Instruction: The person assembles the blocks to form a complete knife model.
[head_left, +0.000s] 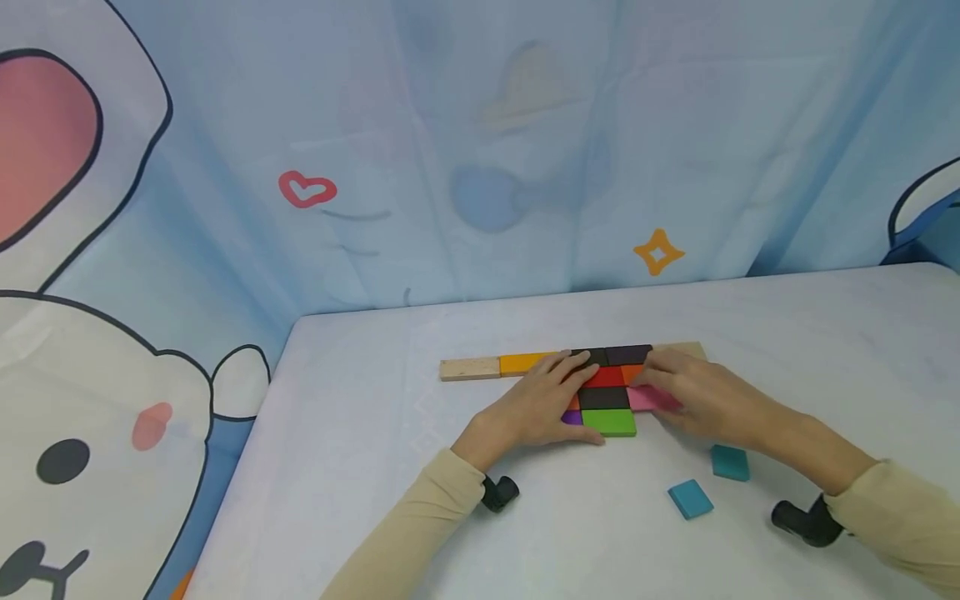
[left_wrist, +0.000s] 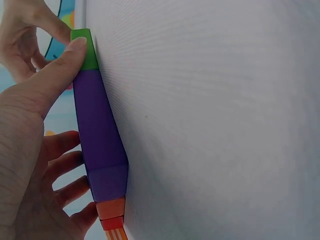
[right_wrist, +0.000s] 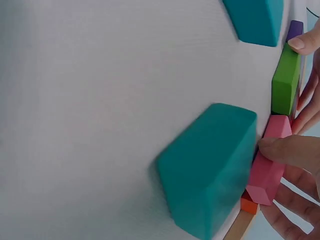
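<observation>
Several flat coloured wooden blocks lie edge to edge on the table. My left hand (head_left: 534,406) spreads over their left side, its thumb resting at the green block (head_left: 611,423) and the purple block (left_wrist: 97,115). Its fingertips touch the black block at the back row. On the right, my right hand (head_left: 712,398) pinches a pink block (right_wrist: 270,167) between thumb and fingers, against the right end of the front rows. A red block (head_left: 603,378), a dark block (head_left: 604,399) and an orange block (head_left: 630,373) show between the hands.
Two loose teal blocks, one nearer the front (head_left: 691,500) and one nearer the right hand (head_left: 730,463), lie on the white table (head_left: 337,467). A yellow block (head_left: 519,364) and a plain wood block (head_left: 469,369) extend the back row leftward. A printed curtain (head_left: 420,150) hangs behind.
</observation>
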